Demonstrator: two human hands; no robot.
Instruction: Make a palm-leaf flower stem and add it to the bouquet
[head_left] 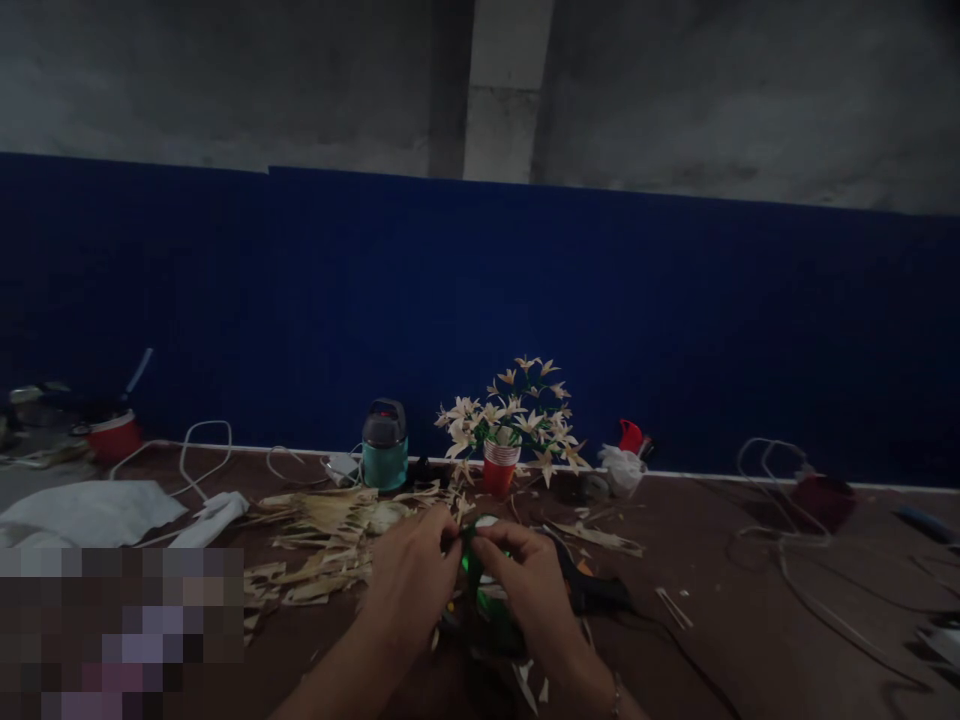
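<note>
My left hand (414,562) and my right hand (528,568) meet close together above the table, each closed in a pinch. A glossy green strip of tape (470,560) hangs between the fingertips, with the right thumb and forefinger closed on it. What the left fingertips pinch is too small and dark to make out. Below the right hand, a green roll (493,598) shows partly, half hidden by the fingers. To the left of my left hand lie pale dried husks (322,520). A black tool with a cord, like a glue gun (604,592), rests right of my right hand.
Behind the hands stands a red cup (500,472) of pale artificial flowers (525,415). A teal jar with a dark lid (385,448) is left of it. White cloth (90,512) lies at left, white cable (795,575) at right. A blue partition (300,300) closes the back.
</note>
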